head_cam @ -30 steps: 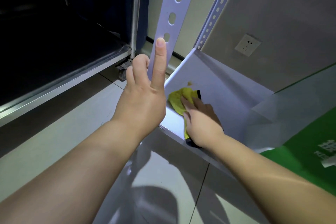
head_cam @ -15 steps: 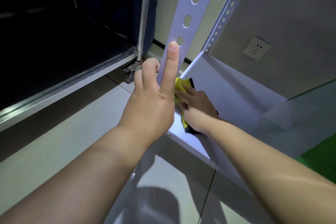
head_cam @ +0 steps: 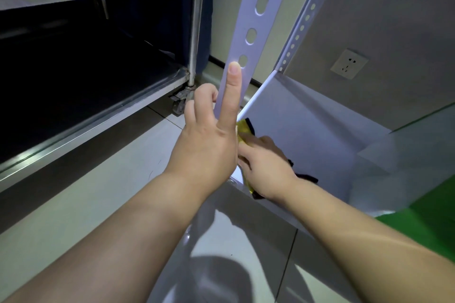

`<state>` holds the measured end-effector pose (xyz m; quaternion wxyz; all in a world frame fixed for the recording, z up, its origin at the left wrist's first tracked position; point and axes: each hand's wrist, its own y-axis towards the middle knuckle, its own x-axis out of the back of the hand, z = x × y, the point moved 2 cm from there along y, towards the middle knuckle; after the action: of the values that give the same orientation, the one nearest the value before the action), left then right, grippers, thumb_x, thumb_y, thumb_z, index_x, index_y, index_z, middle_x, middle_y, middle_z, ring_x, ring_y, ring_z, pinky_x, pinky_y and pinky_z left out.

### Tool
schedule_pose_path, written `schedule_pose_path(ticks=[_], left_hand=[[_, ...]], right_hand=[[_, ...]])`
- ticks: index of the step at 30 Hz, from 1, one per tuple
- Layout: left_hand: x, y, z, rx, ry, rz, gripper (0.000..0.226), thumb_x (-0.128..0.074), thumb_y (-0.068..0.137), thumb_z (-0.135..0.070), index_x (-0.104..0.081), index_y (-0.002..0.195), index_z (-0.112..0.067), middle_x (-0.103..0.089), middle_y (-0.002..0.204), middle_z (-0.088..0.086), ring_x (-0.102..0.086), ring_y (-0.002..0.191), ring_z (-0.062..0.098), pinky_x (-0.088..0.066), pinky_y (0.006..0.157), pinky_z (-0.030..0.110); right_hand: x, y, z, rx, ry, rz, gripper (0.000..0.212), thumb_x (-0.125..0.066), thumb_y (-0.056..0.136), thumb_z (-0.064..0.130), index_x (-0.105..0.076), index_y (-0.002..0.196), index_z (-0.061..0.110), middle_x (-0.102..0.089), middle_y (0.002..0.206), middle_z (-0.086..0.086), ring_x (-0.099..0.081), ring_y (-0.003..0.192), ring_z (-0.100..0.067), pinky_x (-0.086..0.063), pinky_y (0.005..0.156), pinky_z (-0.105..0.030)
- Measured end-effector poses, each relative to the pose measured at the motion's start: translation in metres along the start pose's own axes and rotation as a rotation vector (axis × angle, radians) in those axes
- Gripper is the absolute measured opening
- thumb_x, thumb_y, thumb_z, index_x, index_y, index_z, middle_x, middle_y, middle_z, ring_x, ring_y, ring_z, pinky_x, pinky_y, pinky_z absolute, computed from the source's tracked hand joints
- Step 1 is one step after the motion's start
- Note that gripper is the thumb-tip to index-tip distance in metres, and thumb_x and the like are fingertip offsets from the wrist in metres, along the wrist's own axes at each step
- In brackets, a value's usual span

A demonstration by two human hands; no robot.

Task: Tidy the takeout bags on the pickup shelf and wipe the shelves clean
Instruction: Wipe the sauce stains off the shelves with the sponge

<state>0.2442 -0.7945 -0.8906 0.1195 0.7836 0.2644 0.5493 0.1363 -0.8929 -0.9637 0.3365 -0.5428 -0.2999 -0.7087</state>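
A white shelf board [head_cam: 302,125] runs from the perforated front upright [head_cam: 253,29] toward the wall. My left hand [head_cam: 209,140] grips that upright low down, its index finger stretched up along the metal. My right hand [head_cam: 267,167] presses a yellow cloth with a black edge [head_cam: 243,129] flat on the shelf's front left corner, right beside the upright. Most of the cloth is hidden under the hand. A green takeout bag [head_cam: 428,206] shows at the right edge, partly cut off.
A stainless steel trolley [head_cam: 103,110] with a dark lower bay stands to the left on a caster [head_cam: 181,101]. A second perforated upright [head_cam: 307,15] rises at the back by a wall socket [head_cam: 349,64]. Pale floor tiles [head_cam: 81,199] lie below.
My right hand has slid the cloth leftward along the shelf into the front corner next to the upright. My left hand has kept its grip on the upright.
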Motion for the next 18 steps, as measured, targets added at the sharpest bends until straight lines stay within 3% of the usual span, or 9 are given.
schedule_pose_path(ticks=[1,3,5,8,10,12,16,18], left_hand=[[0.0,0.0,0.0,-0.002,0.012,0.0,0.093,-0.056,0.08,0.001,0.016,0.135,-0.015,-0.041,0.122,0.025,-0.041,0.088,0.033,-0.042,0.075,0.036],[0.001,0.0,-0.001,0.005,0.041,0.018,0.093,-0.055,0.081,0.0,0.02,0.134,-0.013,-0.041,0.123,0.025,-0.039,0.086,0.031,-0.04,0.072,0.032],[-0.001,0.0,-0.001,0.022,0.063,0.027,0.098,-0.053,0.083,-0.002,0.031,0.131,-0.014,-0.036,0.126,0.02,-0.036,0.088,0.029,-0.038,0.074,0.028],[-0.005,0.0,-0.001,0.035,0.07,0.006,0.102,-0.051,0.083,-0.003,0.04,0.127,-0.015,-0.032,0.128,0.018,-0.036,0.091,0.028,-0.037,0.076,0.027],[-0.004,0.0,-0.003,0.037,0.064,-0.004,0.103,-0.052,0.082,-0.001,0.037,0.131,-0.015,-0.034,0.128,0.02,-0.037,0.09,0.029,-0.034,0.073,0.027],[-0.003,-0.001,-0.003,0.04,0.038,-0.01,0.095,-0.053,0.08,0.002,0.02,0.137,-0.02,-0.035,0.126,0.023,-0.037,0.088,0.03,-0.029,0.071,0.028],[-0.006,-0.001,-0.005,0.118,0.136,0.048,0.093,-0.045,0.086,-0.004,0.035,0.133,-0.012,-0.028,0.133,0.021,-0.028,0.09,0.026,-0.02,0.072,0.024],[-0.002,-0.001,-0.012,0.167,0.078,0.084,0.087,-0.045,0.085,0.0,0.021,0.139,-0.019,-0.029,0.133,0.022,-0.031,0.092,0.027,-0.021,0.069,0.025]], right_hand=[[0.003,-0.008,-0.009,-0.041,0.001,0.007,0.032,-0.04,0.093,0.032,-0.036,0.121,0.047,-0.041,0.13,0.007,-0.044,0.091,-0.035,-0.044,0.072,-0.041],[0.008,-0.015,-0.039,-0.32,-0.076,0.04,0.048,-0.038,0.094,0.029,-0.028,0.134,0.053,-0.031,0.145,0.007,-0.041,0.107,-0.035,-0.043,0.085,-0.042],[0.012,-0.014,-0.062,-0.657,-0.123,0.019,0.057,-0.037,0.093,0.022,-0.022,0.141,0.049,-0.023,0.151,0.005,-0.038,0.112,-0.035,-0.039,0.086,-0.039],[0.011,-0.002,-0.058,-0.84,-0.138,-0.019,0.06,-0.037,0.09,0.018,-0.02,0.143,0.043,-0.023,0.149,0.004,-0.036,0.113,-0.033,-0.034,0.085,-0.04],[0.006,-0.001,-0.047,-0.814,-0.119,0.056,0.062,-0.038,0.09,0.021,-0.016,0.143,0.045,-0.021,0.149,0.005,-0.035,0.114,-0.032,-0.034,0.086,-0.039],[0.0,-0.012,-0.035,-0.685,-0.165,0.082,0.061,-0.04,0.091,0.024,-0.015,0.142,0.047,-0.02,0.149,0.007,-0.037,0.107,-0.031,-0.035,0.08,-0.035],[0.003,-0.051,-0.007,-0.394,-0.143,-0.046,0.044,-0.042,0.094,0.026,-0.037,0.135,0.042,-0.041,0.136,0.005,-0.033,0.081,-0.027,-0.041,0.072,-0.035],[0.005,-0.069,0.004,-0.331,-0.049,-0.013,0.043,-0.043,0.095,0.024,-0.041,0.136,0.038,-0.046,0.133,0.004,-0.034,0.079,-0.027,-0.04,0.079,-0.036]])
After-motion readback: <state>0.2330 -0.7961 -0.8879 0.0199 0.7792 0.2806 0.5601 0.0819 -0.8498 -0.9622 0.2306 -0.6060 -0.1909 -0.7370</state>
